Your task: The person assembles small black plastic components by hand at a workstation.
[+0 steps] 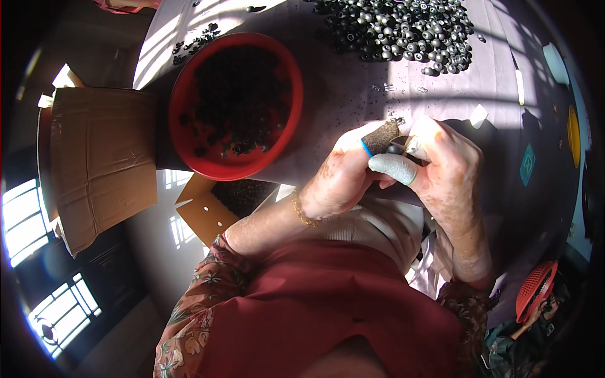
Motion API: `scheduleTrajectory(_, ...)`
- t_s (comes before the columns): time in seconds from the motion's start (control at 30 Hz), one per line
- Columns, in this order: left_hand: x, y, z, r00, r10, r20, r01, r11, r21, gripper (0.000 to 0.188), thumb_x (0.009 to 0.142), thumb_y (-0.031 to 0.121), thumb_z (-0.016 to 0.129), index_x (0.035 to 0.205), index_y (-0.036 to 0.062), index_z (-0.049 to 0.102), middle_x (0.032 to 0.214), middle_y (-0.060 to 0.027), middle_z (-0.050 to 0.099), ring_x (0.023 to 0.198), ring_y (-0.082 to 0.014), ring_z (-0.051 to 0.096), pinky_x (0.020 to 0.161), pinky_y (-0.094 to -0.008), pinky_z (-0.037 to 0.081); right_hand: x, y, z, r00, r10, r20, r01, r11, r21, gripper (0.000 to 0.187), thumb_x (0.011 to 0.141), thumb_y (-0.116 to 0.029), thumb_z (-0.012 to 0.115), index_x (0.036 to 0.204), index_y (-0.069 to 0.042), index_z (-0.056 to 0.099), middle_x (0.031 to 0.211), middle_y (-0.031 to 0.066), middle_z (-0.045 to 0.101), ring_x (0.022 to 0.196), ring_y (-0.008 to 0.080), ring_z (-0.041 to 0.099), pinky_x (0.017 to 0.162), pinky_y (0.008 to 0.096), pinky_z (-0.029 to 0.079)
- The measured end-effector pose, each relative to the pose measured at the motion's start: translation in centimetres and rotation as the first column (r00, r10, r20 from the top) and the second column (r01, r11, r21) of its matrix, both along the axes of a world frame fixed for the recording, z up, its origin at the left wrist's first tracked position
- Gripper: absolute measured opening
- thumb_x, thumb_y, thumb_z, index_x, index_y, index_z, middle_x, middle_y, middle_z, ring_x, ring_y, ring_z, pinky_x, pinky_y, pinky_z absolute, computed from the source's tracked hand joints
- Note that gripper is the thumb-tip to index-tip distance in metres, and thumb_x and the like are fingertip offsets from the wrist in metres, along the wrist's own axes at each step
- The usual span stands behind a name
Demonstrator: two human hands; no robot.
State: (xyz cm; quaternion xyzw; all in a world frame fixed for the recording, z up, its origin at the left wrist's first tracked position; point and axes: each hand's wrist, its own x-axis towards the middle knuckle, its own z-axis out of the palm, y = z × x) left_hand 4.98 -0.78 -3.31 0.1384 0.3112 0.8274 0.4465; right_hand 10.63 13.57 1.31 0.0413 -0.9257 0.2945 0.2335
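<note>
My two hands meet over the table, in front of my body. My left hand (343, 167) is closed, with a dark rough finger cover, blue at its edge, on one finger. My right hand (449, 157) is also closed and wears pale finger covers, one on the thumb. Between the fingertips is a small black round part (395, 149), mostly hidden by the fingers. A thin edge shows just above it, too small to name. Beyond my hands lies a large pile of black round parts (409, 31), many with a hole in the middle.
Left of my hands stands a red basin (236, 169) with black pieces inside. An upright cardboard box (104, 164) is farther left, and an open box (201, 205) with dark bits sits below the basin. A red basket (535, 286) is at the lower right.
</note>
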Motion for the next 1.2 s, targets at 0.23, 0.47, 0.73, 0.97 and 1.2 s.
scheduleTrajectory(0.23,-0.1,0.0,0.2,1.000,-0.007,-0.009,0.007,1.000,-0.029,0.045,0.089,0.034,0.049,0.119,0.0007,0.048,0.099,-0.0114,0.061,0.076,-0.0145,0.058,0.059,-0.0249,0.044,0.1,0.1,0.1,0.999,0.005,0.038,-0.005,1.000,0.005,0.042,0.064,-0.033,0.078,0.082,-0.004,0.054,0.060,0.0040,0.058,0.052,0.0198,0.058,0.048,0.0301,0.046)
scheduleTrajectory(0.47,-0.2,0.5,1.8,1.000,0.001,0.014,0.001,0.991,-0.136,0.030,0.091,0.026,0.044,0.105,0.0010,0.052,0.085,-0.0068,0.057,0.066,-0.0104,0.052,0.055,-0.0227,0.041,0.0,0.1,-0.1,1.000,-0.004,0.003,0.004,0.999,0.035,0.046,0.062,-0.039,0.078,0.082,-0.006,0.054,0.061,0.0043,0.056,0.051,0.0210,0.057,0.046,0.0309,0.046)
scheduleTrajectory(0.73,-0.6,-0.2,1.0,0.998,-0.060,-0.028,0.054,0.982,-0.183,0.035,0.092,0.028,0.046,0.112,0.0006,0.053,0.102,-0.0109,0.061,0.089,-0.0180,0.061,0.070,-0.0271,0.049,0.0,-0.2,0.8,0.999,0.002,-0.040,-0.002,1.000,0.001,0.043,0.063,-0.035,0.078,0.079,-0.004,0.053,0.061,0.0039,0.055,0.051,0.0181,0.056,0.047,0.0289,0.044)
scheduleTrajectory(0.97,-0.1,0.6,2.0,0.999,0.038,0.014,-0.035,0.985,-0.169,0.022,0.092,0.022,0.044,0.085,0.0035,0.053,0.071,-0.0016,0.051,0.059,-0.0072,0.045,0.052,-0.0212,0.036,0.1,-0.3,0.5,0.999,-0.028,-0.045,0.028,1.000,0.010,0.045,0.062,-0.037,0.078,0.079,-0.004,0.052,0.060,0.0039,0.053,0.050,0.0191,0.054,0.047,0.0297,0.043)
scheduleTrajectory(1.2,-0.4,-0.1,0.9,0.999,-0.044,-0.015,0.041,0.984,-0.171,0.034,0.093,0.028,0.043,0.110,0.0006,0.053,0.094,-0.0097,0.062,0.074,-0.0135,0.059,0.059,-0.0255,0.046,0.1,-0.4,0.4,0.999,-0.021,-0.049,0.020,1.000,-0.019,0.044,0.064,-0.036,0.077,0.082,-0.004,0.054,0.060,0.0041,0.053,0.051,0.0184,0.054,0.047,0.0293,0.044)
